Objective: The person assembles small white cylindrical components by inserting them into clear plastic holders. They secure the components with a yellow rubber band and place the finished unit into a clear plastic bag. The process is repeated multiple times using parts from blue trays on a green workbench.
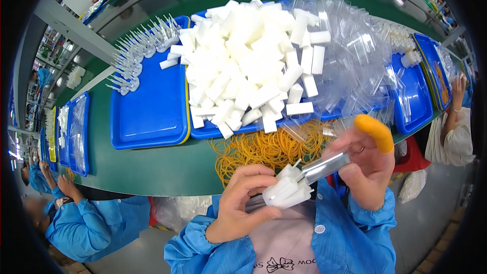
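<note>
My left hand [242,204] is closed around a bundle of white pieces [286,192]; a few thin white prongs stick out toward the right. What binds the bundle is not clear. Between the fingers of my right hand [373,170] is a clear plastic sleeve [327,166], tilted, its left end touching or overlapping the bundle's tips. An orange-yellow finger cot [374,131] covers one raised finger of that hand. Just beyond both hands lies a heap of yellow rubber bands [258,149] on the green table [147,172].
Past the bands, white foam blocks [248,56] are piled high on a blue tray, beside many clear sleeves [350,56]. White spiked parts [134,56] line a blue tray [149,106] at left. Another blue tray [413,91] stands right. Co-workers sit at left [86,223] and right [451,132].
</note>
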### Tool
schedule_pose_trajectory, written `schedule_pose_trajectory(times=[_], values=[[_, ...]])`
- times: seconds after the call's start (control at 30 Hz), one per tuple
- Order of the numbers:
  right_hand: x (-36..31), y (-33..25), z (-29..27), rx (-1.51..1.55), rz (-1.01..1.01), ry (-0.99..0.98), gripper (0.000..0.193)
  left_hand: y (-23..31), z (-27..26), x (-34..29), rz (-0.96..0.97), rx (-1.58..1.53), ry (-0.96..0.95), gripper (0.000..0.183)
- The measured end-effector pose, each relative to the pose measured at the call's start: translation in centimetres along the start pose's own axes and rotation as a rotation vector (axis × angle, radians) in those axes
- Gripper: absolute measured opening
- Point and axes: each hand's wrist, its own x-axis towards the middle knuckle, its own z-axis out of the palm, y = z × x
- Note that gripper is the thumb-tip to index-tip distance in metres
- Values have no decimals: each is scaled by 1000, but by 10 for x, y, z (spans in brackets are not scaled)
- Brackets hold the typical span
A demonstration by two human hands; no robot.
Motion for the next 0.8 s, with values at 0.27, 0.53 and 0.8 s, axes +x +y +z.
schedule_pose_trajectory(times=[0.27,0.53,0.8], values=[[3,-8,4,-435,30,-205,35,7,4,1,21,196,58,47],[6,-13,0,-480,-5,-267,31,9,5,0,246,603,99,44],[-1,-2,-4,-281,32,145,28,6,3,5,282,533,183,41]])
